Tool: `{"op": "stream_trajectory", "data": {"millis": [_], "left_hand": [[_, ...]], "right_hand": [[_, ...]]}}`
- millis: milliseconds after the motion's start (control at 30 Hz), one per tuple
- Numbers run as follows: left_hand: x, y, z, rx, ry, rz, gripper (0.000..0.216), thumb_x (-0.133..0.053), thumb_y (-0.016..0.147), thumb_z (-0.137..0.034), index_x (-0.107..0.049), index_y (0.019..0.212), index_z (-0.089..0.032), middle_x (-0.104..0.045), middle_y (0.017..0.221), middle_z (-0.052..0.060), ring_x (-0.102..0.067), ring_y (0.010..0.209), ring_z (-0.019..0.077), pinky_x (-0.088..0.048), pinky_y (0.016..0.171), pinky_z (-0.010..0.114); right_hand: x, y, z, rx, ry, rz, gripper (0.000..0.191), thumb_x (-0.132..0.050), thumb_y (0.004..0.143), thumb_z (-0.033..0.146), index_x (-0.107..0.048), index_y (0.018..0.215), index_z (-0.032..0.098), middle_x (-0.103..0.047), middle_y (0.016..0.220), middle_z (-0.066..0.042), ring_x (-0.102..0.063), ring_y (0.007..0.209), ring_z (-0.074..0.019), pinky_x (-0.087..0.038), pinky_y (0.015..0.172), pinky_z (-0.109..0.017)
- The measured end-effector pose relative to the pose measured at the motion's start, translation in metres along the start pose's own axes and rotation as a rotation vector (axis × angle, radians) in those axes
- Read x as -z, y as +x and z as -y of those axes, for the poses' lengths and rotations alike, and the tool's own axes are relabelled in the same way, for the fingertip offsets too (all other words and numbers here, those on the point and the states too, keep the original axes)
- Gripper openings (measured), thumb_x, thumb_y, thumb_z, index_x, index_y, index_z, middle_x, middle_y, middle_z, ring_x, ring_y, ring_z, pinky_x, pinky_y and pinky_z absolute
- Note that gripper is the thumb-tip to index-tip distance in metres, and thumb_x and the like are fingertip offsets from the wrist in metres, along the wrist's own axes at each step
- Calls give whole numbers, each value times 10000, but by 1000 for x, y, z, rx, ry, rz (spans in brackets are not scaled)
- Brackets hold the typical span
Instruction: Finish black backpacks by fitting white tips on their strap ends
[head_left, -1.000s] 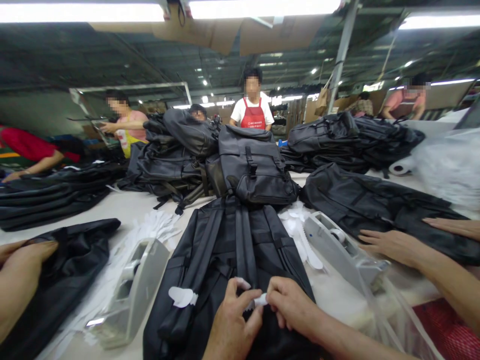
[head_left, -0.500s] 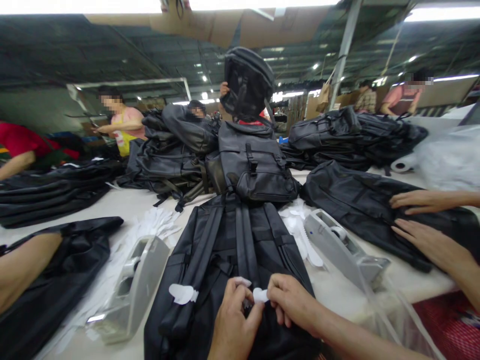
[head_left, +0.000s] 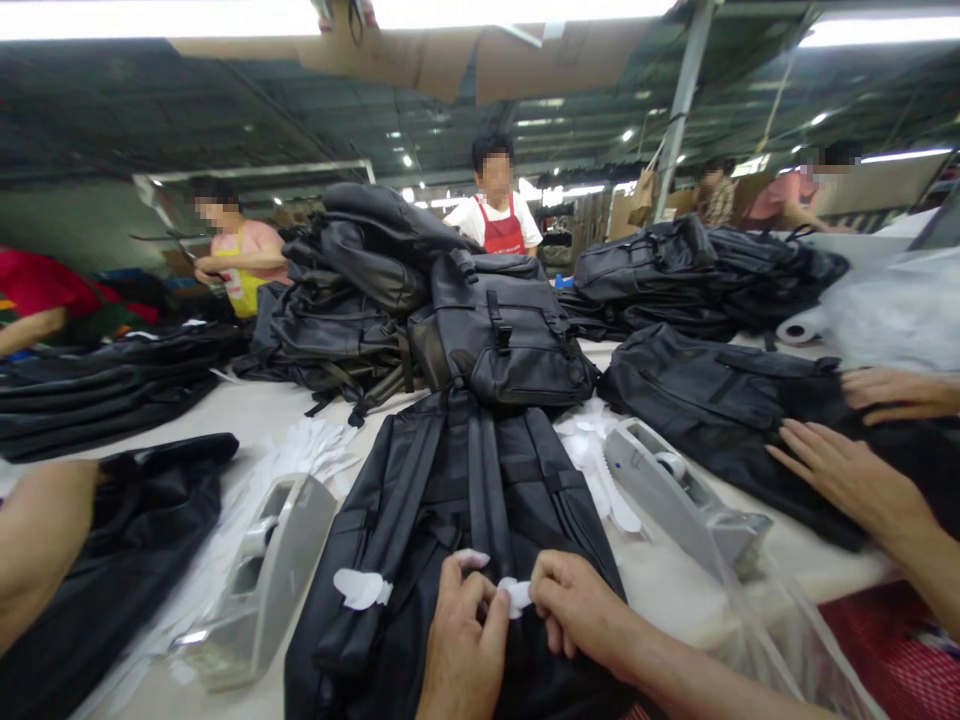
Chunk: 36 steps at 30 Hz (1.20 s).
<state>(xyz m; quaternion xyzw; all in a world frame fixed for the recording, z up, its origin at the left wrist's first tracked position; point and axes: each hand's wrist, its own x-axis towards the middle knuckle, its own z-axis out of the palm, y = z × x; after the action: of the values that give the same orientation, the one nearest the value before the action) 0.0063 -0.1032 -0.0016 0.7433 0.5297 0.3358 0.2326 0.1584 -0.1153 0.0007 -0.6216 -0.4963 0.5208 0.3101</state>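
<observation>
A black backpack point(head_left: 450, 480) lies flat before me, straps up. My left hand point(head_left: 465, 640) and my right hand point(head_left: 577, 605) meet over its near end. Both pinch a small white paper piece point(head_left: 516, 592) between thumbs and fingers. Another white piece point(head_left: 361, 588) lies on the backpack's left strap. Grey tape dispensers stand either side: one at left point(head_left: 262, 575), one at right point(head_left: 679, 495).
Stacks of black backpacks point(head_left: 480, 310) fill the table's middle and far side. A co-worker's hands point(head_left: 847, 470) press a backpack at right; another's arm point(head_left: 37, 540) rests at left. People stand behind the piles. White paper pieces point(head_left: 315, 445) are scattered on the table point(head_left: 262, 410).
The person in the red apron has set the raised backpack down on the pile. The co-worker's hands at right shifted on their bag. My hands stay pinching the white piece.
</observation>
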Motion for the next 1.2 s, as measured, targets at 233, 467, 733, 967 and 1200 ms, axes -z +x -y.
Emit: {"op": "stream_trajectory", "data": {"millis": [233,467,733,967,1200], "left_hand": [[0,1,10,-10,37,32,238,-438,813,-279,-538,619,-184,-489,1026,84,-533,984,204,-439,851,356],[1,1,10,-13,25,63,243,-422,824,-283,-531,629,-187,-466,1051,84,-501,1047,209,-418,890,370],[4,2,4,13,4,80,215,-443,806,-262,-523,621,-186,-485,1032,87,-531,1008,206,-434,867,362],[3,-1,6,23,-21,37,209,-434,803,-251,-515,622,-187,-498,1039,92,-524,1030,214,-436,865,364],[5,0,7,19,-41,89,210,-423,812,-254,-511,634,-187,-484,1056,91,-529,1013,203,-423,882,371]], "right_hand": [[0,-21,4,459,-518,-114,157,-362,809,170,-459,685,181,-540,672,-13,-516,609,-120,-366,566,-227],[6,-15,4,326,-455,-109,160,-369,785,164,-450,648,187,-532,575,9,-511,545,-115,-360,541,-219],[5,6,9,-82,82,-3,89,-385,669,183,-439,598,186,-445,363,71,-351,269,-64,-218,296,-155],[7,1,9,-103,-51,5,116,-375,673,165,-444,582,187,-438,317,69,-329,238,-64,-192,291,-149],[10,-3,17,80,-378,-67,144,-367,730,134,-461,634,184,-467,414,52,-474,384,-82,-281,408,-163]]}}
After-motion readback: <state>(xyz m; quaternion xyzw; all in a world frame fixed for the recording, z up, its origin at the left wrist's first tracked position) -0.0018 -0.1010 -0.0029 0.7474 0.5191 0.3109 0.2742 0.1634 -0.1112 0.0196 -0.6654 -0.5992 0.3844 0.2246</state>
